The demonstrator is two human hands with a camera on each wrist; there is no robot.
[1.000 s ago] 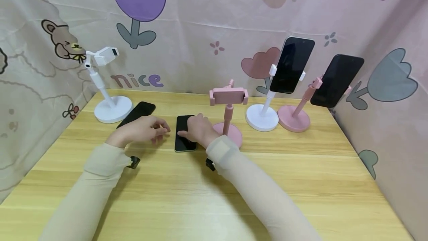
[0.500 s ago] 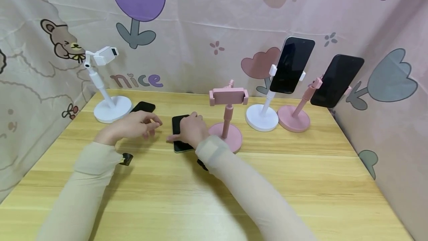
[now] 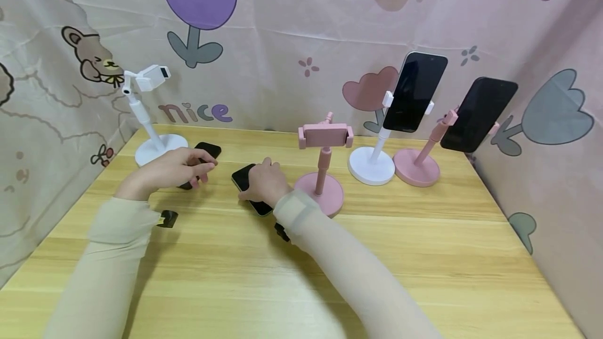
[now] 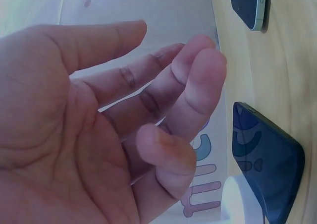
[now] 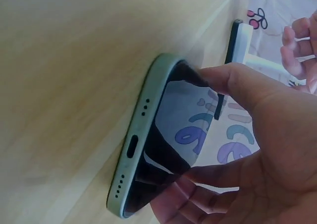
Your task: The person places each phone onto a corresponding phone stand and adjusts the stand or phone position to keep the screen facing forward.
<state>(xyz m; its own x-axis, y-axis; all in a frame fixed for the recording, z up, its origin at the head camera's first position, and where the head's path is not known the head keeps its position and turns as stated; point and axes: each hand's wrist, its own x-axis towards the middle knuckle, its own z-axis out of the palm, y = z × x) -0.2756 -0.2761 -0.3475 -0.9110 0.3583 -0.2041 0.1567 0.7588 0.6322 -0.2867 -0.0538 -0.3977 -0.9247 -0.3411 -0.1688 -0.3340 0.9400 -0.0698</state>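
In the head view my right hand grips a black-screened phone with a pale green frame, lying on the wooden table. The right wrist view shows the thumb at one long edge of this phone and fingers at the other. My left hand hovers with loosely bent fingers above a second black phone, hiding part of it. Nothing is between the left fingers; in the left wrist view that phone lies apart from them. A pink phone stand with a bare clamp stands right of my right hand.
A white phone stand with nothing in its clamp is at the back left. At the right, a white stand and a pink stand each hold a black-screened phone. A patterned cloth hangs behind the table.
My right hand has shifted left and turned the green-framed phone, its far end swinging left. My left hand has moved left and back, over the second phone.
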